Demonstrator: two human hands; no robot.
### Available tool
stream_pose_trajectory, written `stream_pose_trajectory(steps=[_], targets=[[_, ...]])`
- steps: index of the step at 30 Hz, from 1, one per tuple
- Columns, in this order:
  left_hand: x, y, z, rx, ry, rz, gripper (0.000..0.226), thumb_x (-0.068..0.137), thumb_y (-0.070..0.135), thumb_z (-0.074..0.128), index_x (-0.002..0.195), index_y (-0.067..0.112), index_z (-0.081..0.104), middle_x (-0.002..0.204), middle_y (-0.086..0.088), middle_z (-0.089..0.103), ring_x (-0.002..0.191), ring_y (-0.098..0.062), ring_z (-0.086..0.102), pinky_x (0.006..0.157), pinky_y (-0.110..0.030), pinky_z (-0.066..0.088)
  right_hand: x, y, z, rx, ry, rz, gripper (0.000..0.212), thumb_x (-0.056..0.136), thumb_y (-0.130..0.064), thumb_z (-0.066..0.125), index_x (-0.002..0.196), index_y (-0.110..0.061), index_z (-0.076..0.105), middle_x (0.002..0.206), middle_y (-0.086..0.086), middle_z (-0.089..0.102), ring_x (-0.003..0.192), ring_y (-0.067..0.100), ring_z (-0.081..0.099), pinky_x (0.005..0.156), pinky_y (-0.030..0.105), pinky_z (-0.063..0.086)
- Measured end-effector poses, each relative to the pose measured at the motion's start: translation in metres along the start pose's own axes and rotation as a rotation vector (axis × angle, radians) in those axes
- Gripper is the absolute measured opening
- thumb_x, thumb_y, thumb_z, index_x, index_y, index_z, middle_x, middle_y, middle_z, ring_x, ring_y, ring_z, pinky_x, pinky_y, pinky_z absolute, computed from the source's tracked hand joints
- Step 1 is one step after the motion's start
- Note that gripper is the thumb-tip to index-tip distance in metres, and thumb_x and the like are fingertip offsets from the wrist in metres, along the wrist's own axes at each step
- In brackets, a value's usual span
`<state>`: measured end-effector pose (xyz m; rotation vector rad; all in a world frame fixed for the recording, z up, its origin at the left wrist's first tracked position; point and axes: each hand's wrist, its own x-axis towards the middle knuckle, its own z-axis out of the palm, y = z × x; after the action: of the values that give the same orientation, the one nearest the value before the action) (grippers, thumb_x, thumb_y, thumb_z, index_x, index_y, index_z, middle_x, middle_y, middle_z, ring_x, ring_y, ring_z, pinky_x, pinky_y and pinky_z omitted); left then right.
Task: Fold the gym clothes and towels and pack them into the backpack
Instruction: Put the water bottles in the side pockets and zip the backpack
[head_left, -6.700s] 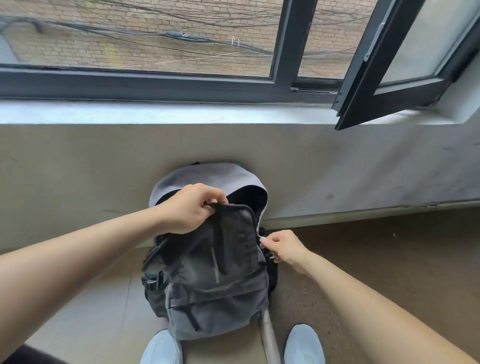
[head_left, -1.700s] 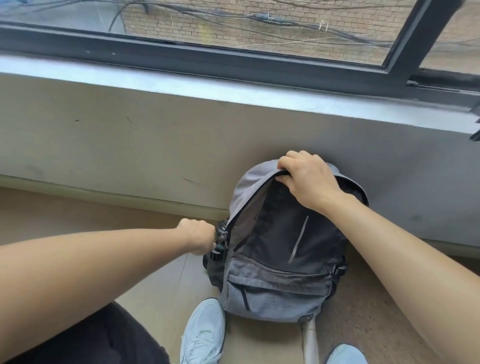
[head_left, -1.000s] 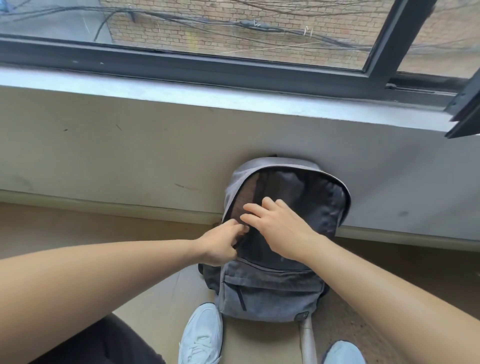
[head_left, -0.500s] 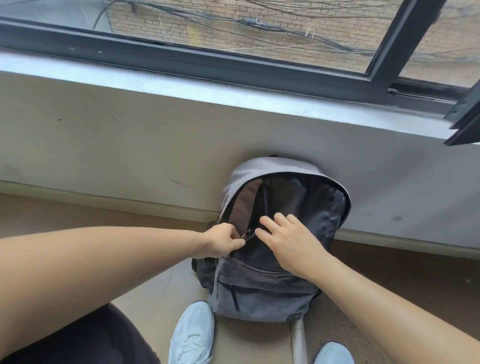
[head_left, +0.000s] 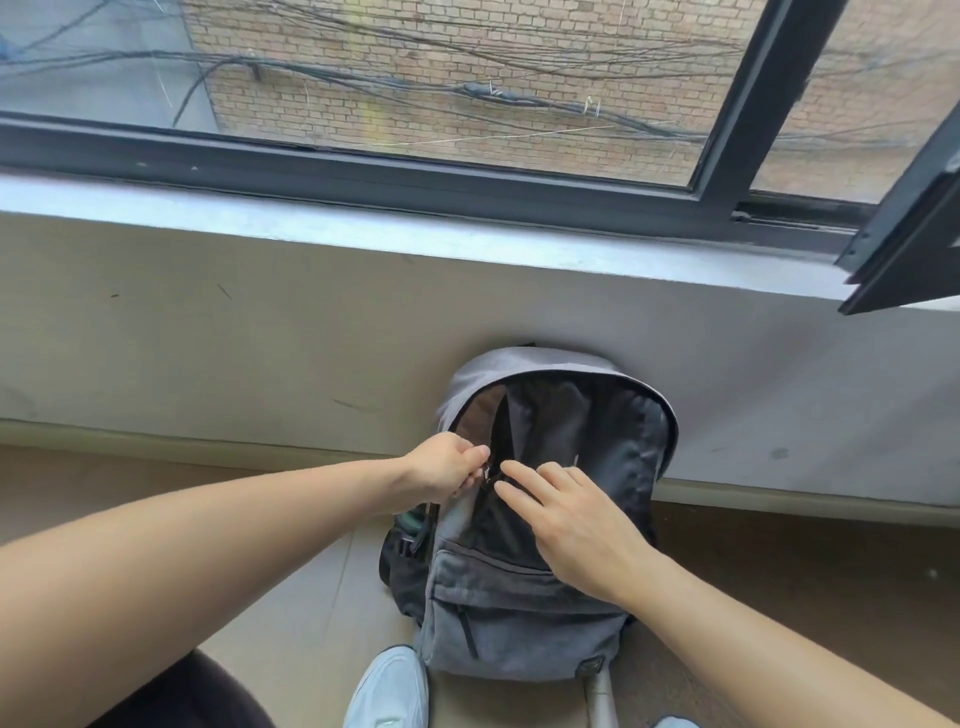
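Our left hand (head_left: 449, 467) pinched the backpack (head_left: 519, 639) at the 9 o'clock edge of its opening, beside the zipper pull (head_left: 487, 474), presumably to steady the track. Our right hand (head_left: 576, 525), at 4 o'clock of it, pressed straight fingers (head_left: 522, 475) on the front panel (head_left: 613, 457), probably flattening it. The backpack stood propped against the wall (head_left: 260, 353) at our 12 o'clock.

Arms reach forward; left hand (head_left: 451, 466) pinches, fingers curled; right hand (head_left: 574, 527) lies flat.
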<state>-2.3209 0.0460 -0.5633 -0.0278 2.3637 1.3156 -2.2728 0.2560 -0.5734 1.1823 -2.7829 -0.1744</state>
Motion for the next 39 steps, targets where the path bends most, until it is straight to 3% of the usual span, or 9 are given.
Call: stream_pose_trajectory(steps=[4,8,12,17,24,30,34,36,39], targets=[[0.003,0.027,-0.012,-0.146,0.182,0.073,0.049,0.108,0.034,0.047,0.062,0.018,0.051,0.055,0.006,0.048,0.049,-0.011,0.039,0.043,-0.018,0.031,-0.001,0.000,0.003,-0.019,0.007,-0.002,0.064,0.081,-0.012,0.063,0.143,-0.011,0.048,0.151,0.009,0.047,0.102,0.026,0.056,0.085,0.037,0.051],[0.003,0.052,-0.027,-0.321,0.259,0.116,0.049,0.108,0.034,0.048,0.062,0.019,0.050,0.052,0.007,0.047,0.045,-0.007,0.037,0.042,-0.018,0.027,0.003,0.001,0.009,-0.022,-0.017,0.059,0.059,0.082,-0.015,0.058,0.140,-0.013,0.045,0.122,0.003,0.057,0.099,0.028,0.053,0.086,0.040,0.049],[0.003,0.056,-0.032,-0.337,0.266,0.137,0.049,0.109,0.034,0.046,0.064,0.017,0.050,0.056,0.003,0.047,0.042,-0.006,0.036,0.042,-0.015,0.029,-0.001,0.007,0.011,-0.037,-0.056,0.046,0.048,0.079,-0.022,0.067,0.126,-0.016,0.055,0.134,0.005,0.056,0.105,0.028,0.056,0.087,0.041,0.051],[0.009,0.064,-0.042,-0.379,0.322,0.129,0.046,0.109,0.037,0.047,0.068,0.018,0.051,0.057,0.006,0.046,0.047,-0.007,0.038,0.044,-0.016,0.030,-0.006,0.008,0.018,0.003,-0.125,0.086,0.051,0.077,-0.026,0.071,0.126,-0.018,0.059,0.151,0.008,0.049,0.119,0.029,0.056,0.093,0.042,0.051],[0.026,0.074,-0.052,-0.480,0.336,-0.122,0.036,0.105,0.034,0.056,0.074,0.019,0.062,0.052,0.010,0.052,0.049,-0.008,0.041,0.042,-0.017,0.031,-0.007,0.010,0.025,-0.001,-0.210,0.129,0.055,0.075,-0.033,0.073,0.126,-0.021,0.058,0.147,0.006,0.052,0.116,0.031,0.058,0.092,0.049,0.049],[0.031,0.058,-0.055,-0.206,0.429,-0.148,0.034,0.100,0.023,0.057,0.068,0.015,0.067,0.055,0.001,0.059,0.046,-0.016,0.046,0.046,-0.019,0.035,0.037,0.002,-0.011,0.150,-0.009,0.197,0.056,0.098,-0.034,0.052,0.150,-0.026,0.034,0.129,0.004,0.054,0.113,0.030,0.054,0.096,0.046,0.042],[0.026,0.063,-0.060,-0.210,0.375,-0.021,0.017,0.093,0.014,0.058,0.088,0.012,0.073,0.068,-0.007,0.072,0.051,-0.019,0.056,0.047,-0.022,0.045,0.070,-0.006,-0.023,0.022,0.041,0.172,0.061,0.092,-0.023,0.060,0.148,-0.023,0.036,0.114,0.008,0.058,0.098,0.034,0.059,0.073,0.042,0.037],[0.021,0.063,-0.061,0.013,0.307,0.145,0.012,0.090,0.019,0.064,0.090,0.021,0.075,0.071,0.001,0.075,0.057,-0.016,0.062,0.054,-0.023,0.052,0.079,-0.006,-0.023,-0.035,0.018,0.200,0.058,0.088,-0.016,0.063,0.141,-0.017,0.041,0.112,0.011,0.058,0.097,0.035,0.059,0.071,0.041,0.031],[0.021,0.051,-0.063,0.610,0.307,0.348,0.012,0.083,0.028,0.073,0.092,0.033,0.078,0.074,0.017,0.068,0.073,-0.009,0.065,0.071,-0.023,0.049,0.089,-0.001,-0.023,-0.088,0.024,0.208,0.047,0.078,-0.010,0.074,0.122,-0.012,0.058,0.098,0.010,0.062,0.085,0.032,0.062,0.064,0.040,0.039]])
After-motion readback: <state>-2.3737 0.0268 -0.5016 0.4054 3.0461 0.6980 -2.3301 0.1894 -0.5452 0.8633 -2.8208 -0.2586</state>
